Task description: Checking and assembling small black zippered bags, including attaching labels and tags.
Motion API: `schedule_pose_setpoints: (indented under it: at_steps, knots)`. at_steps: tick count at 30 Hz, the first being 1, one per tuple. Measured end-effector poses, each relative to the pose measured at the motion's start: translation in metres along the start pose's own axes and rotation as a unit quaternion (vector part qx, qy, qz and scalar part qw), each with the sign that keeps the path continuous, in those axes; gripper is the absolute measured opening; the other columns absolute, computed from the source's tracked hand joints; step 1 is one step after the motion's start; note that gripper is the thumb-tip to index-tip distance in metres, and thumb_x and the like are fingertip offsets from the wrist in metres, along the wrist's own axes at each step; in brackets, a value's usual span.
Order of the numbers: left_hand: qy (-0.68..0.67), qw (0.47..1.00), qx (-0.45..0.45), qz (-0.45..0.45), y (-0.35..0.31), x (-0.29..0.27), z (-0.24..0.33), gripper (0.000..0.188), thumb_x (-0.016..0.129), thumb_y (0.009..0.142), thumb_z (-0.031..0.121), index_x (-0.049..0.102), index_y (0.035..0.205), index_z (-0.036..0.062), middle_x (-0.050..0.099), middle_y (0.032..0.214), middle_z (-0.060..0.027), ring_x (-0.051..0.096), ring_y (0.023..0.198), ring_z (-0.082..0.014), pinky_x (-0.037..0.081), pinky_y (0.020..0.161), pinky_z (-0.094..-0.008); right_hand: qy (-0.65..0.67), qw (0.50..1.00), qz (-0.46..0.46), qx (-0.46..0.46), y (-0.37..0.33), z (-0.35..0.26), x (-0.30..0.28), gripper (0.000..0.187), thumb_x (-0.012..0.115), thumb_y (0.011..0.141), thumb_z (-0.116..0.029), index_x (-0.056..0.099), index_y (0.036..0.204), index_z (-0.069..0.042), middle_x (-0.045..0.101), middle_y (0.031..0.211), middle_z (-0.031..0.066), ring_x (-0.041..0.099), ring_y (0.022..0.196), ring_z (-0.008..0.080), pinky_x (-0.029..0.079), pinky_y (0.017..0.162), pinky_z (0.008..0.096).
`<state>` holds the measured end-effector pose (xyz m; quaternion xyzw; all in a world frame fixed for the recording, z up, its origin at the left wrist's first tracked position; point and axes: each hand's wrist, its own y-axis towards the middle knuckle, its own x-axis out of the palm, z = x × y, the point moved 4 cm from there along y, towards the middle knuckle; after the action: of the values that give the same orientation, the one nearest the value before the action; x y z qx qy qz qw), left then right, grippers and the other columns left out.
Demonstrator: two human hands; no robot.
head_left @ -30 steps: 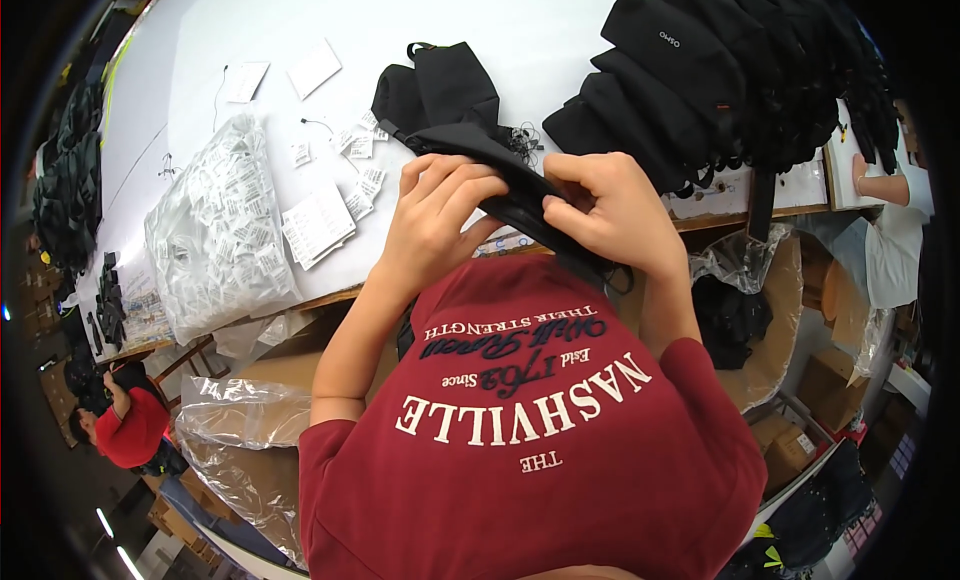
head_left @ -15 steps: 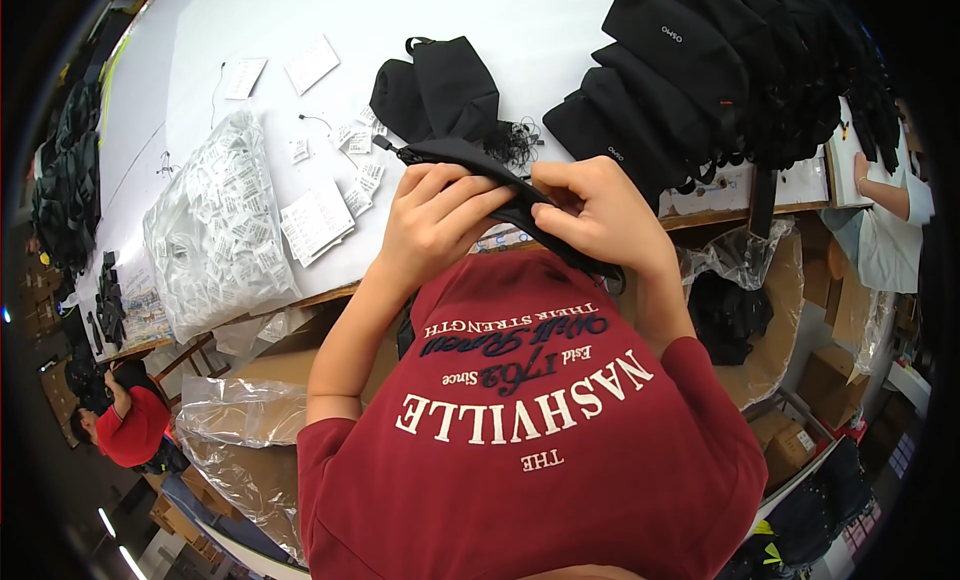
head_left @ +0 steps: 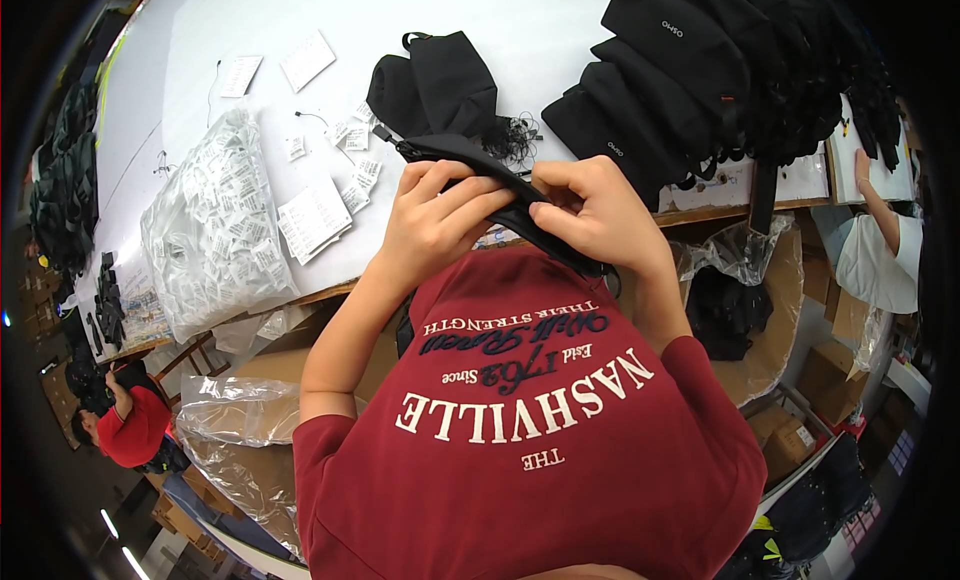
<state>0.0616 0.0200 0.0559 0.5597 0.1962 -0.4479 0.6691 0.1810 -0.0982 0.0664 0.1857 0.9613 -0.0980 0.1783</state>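
A black fabric pouch (head_left: 462, 152) is held edge-on at the table's near edge, slanting down to the right. My left hand (head_left: 435, 220) is closed on its left half, fingers bent over the near side. On its right half, my right hand (head_left: 605, 215) pinches the edge; the fingertips partly hide in the fabric. A small tab sticks out from the pouch's left end. Just beyond it lie more black pouches (head_left: 460, 85) and a tangle of thin black cords (head_left: 512, 140).
At the right, a large pile of black pouches (head_left: 690, 65) covers the table (head_left: 545, 20). To the left sit a clear plastic bag (head_left: 215, 220) full of small white labels and some white cards (head_left: 313, 220). Below are open boxes lined with plastic (head_left: 240, 430). Other people are at both sides.
Both hands keep their grip on the pouch, with barely any shift. At the far right, the other person's arm and pale sleeve have moved a little.
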Motion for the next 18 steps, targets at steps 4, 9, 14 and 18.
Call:
schedule_pose_setpoints:
  at_steps: [4, 9, 14, 18]
  knots:
    - [-0.010, 1.000, -0.006, -0.008, -0.001, -0.003, 0.002, 0.028, 0.070, 0.060, 0.010, 0.066, 0.087, 0.0120, 0.063, 0.086, 0.0028, 0.056, 0.083, -0.0157, 0.040, 0.076, -0.0302, 0.005, 1.000, -0.003, -0.007, 0.001, 0.002, 0.000, 0.019, 0.058, 0.073, -0.015, 0.051, 0.068, 0.002, 0.045, 0.050, 0.0085, 0.040, 0.045, 0.0145, 0.034, 0.046, 0.0283]
    - [-0.060, 0.995, -0.059, -0.046, 0.001, -0.021, -0.005, 0.027, 0.072, 0.058, 0.003, 0.064, 0.084, 0.0061, 0.065, 0.081, -0.0033, 0.060, 0.075, -0.0202, 0.042, 0.070, -0.0323, 0.196, 0.977, -0.076, -0.040, 0.003, 0.022, 0.002, 0.030, 0.055, 0.090, -0.030, 0.060, 0.098, -0.001, 0.062, 0.084, 0.0056, 0.054, 0.079, 0.0123, 0.043, 0.075, 0.0269]
    - [-0.095, 0.962, -0.237, -0.097, -0.030, -0.029, -0.023, 0.018, 0.072, 0.069, 0.005, 0.062, 0.083, 0.0015, 0.063, 0.076, -0.0090, 0.059, 0.068, -0.0230, 0.044, 0.060, -0.0302, 0.163, 0.963, -0.216, 0.013, -0.021, 0.048, 0.001, 0.062, 0.073, 0.076, -0.027, 0.047, 0.127, -0.003, 0.059, 0.110, 0.0085, 0.054, 0.107, 0.0163, 0.040, 0.092, 0.0292]
    - [-0.320, 0.827, -0.428, -0.175, -0.061, -0.025, -0.024, 0.022, 0.073, 0.075, 0.016, 0.058, 0.080, 0.0011, 0.056, 0.061, -0.0072, 0.050, 0.054, -0.0121, 0.040, 0.053, -0.0275, 0.129, 0.973, -0.170, 0.085, -0.024, 0.063, -0.005, 0.031, 0.077, 0.070, -0.007, 0.061, 0.095, 0.001, 0.064, 0.090, 0.0035, 0.057, 0.083, 0.0087, 0.044, 0.077, 0.0245]
